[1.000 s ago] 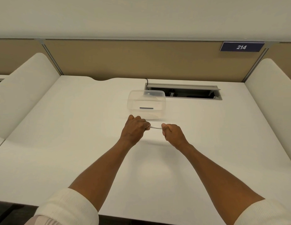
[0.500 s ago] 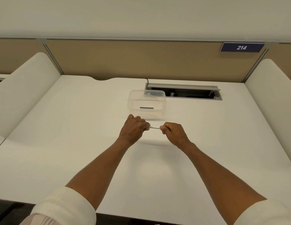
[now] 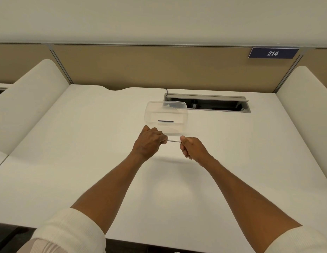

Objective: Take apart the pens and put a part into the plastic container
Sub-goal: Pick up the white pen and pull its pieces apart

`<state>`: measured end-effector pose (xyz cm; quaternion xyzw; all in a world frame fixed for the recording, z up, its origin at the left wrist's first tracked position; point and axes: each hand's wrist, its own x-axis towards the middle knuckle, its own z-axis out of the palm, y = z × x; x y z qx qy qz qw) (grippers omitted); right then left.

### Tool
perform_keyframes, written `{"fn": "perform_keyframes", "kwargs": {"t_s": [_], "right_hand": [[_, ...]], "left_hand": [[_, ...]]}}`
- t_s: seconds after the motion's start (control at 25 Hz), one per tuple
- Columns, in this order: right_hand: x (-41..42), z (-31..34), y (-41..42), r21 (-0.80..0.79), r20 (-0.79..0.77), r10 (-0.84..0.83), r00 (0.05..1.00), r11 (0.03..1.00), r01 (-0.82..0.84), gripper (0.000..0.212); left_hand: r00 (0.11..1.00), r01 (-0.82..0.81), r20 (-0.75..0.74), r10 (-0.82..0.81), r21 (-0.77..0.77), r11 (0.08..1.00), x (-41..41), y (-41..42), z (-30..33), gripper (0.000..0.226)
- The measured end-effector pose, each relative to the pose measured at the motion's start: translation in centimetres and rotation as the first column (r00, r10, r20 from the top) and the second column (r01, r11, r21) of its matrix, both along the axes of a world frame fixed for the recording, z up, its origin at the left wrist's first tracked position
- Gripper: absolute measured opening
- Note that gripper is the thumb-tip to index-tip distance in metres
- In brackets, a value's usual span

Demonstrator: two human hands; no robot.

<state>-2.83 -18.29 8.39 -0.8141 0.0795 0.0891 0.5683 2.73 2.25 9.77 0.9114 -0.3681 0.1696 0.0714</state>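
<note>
While pinched at both ends by left hand and right hand, mid-frame: pen, seemingly light, stiff, slippery; best gripped endwise.

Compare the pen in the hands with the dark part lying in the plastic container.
The pen is clear and pale; the dark part is dark blue or black. The pen is held above the desk, the left hand and right hand gripping its ends; the dark part lies loose on the floor of the plastic container. Both are thin, straight and lie roughly left to right.
</note>
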Motion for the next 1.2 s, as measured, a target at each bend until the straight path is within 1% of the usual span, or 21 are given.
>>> {"fn": "perform_keyframes", "kwargs": {"t_s": [0.08,0.12,0.16,0.24,0.36,0.44,0.56,0.64,0.72,0.76,0.84,0.96,1.08,1.16,1.2], "right_hand": [[0.1,-0.7,-0.2,-0.236,0.174,0.043,0.984,0.972,0.000,0.034],[0.2,-1.0,-0.3,-0.325,0.217,0.077,0.973,0.946,-0.003,0.028],[0.3,-1.2,-0.5,-0.390,0.233,0.109,0.966,0.921,-0.010,0.025],[0.3,-1.4,-0.6,-0.441,0.239,0.147,0.960,0.897,-0.028,0.027],[0.1,-1.3,-0.5,-0.391,0.203,0.174,0.964,0.917,-0.084,0.036],[-0.1,-1.0,-0.4,-0.289,0.142,0.162,0.976,0.950,-0.116,0.041],[-0.4,-0.8,-0.4,-0.110,0.027,0.104,0.994,0.989,-0.101,0.048],[-0.5,-0.6,-0.3,0.002,-0.069,0.077,0.995,0.997,-0.077,0.051],[-0.4,-0.4,-0.2,0.065,-0.134,0.083,0.987,0.995,-0.075,0.051],[-0.4,-0.4,-0.2,0.063,-0.141,0.099,0.985,0.994,-0.091,0.051],[-0.2,-0.4,-0.2,-0.002,-0.119,0.122,0.985,0.992,-0.123,0.047],[0.1,-0.6,-0.2,-0.154,-0.024,0.138,0.990,0.978,-0.140,0.029],[0.2,-0.5,-0.1,-0.181,-0.001,0.157,0.988,0.971,-0.154,0.016],[0.0,-0.4,-0.1,-0.202,-0.006,0.157,0.988,0.967,-0.155,0.016],[-0.2,-0.5,0.0,-0.206,-0.004,0.145,0.989,0.968,-0.142,0.017]], "left_hand": [[1.000,-0.010,-0.010,0.009,-0.005,1.000,0.1,0.2,0.0,0.005],[1.000,-0.010,-0.017,0.009,-0.008,1.000,0.1,0.2,0.0,0.005],[1.000,-0.007,-0.028,0.006,-0.012,1.000,0.1,0.3,-0.1,0.006],[0.998,-0.001,-0.059,0.000,-0.017,1.000,-0.1,0.2,-0.4,0.010],[0.997,0.012,-0.077,-0.013,-0.014,1.000,-0.3,0.3,-0.7,0.011],[0.998,0.022,-0.067,-0.022,-0.002,1.000,-0.2,0.4,-0.6,0.011],[0.999,0.038,-0.031,-0.037,0.026,0.999,0.1,0.3,-0.5,0.009],[0.999,0.051,-0.012,-0.050,0.039,0.998,0.2,0.2,-0.4,0.007],[0.998,0.062,0.002,-0.062,0.047,0.997,0.3,0.1,-0.5,0.006],[0.998,0.065,0.003,-0.065,0.050,0.997,0.4,0.2,-0.5,0.006],[0.998,0.069,0.004,-0.070,0.059,0.996,0.6,0.2,-0.7,0.007],[0.996,0.086,0.002,-0.087,0.081,0.993,0.8,0.1,-1.0,0.006],[0.995,0.103,-0.005,-0.103,0.076,0.992,0.8,-0.4,-1.6,0.006],[0.995,0.100,-0.008,-0.100,0.041,0.994,0.8,-0.7,-2.0,0.008],[0.997,0.080,-0.008,-0.080,0.004,0.997,0.8,-0.9,-2.1,0.012]]}}
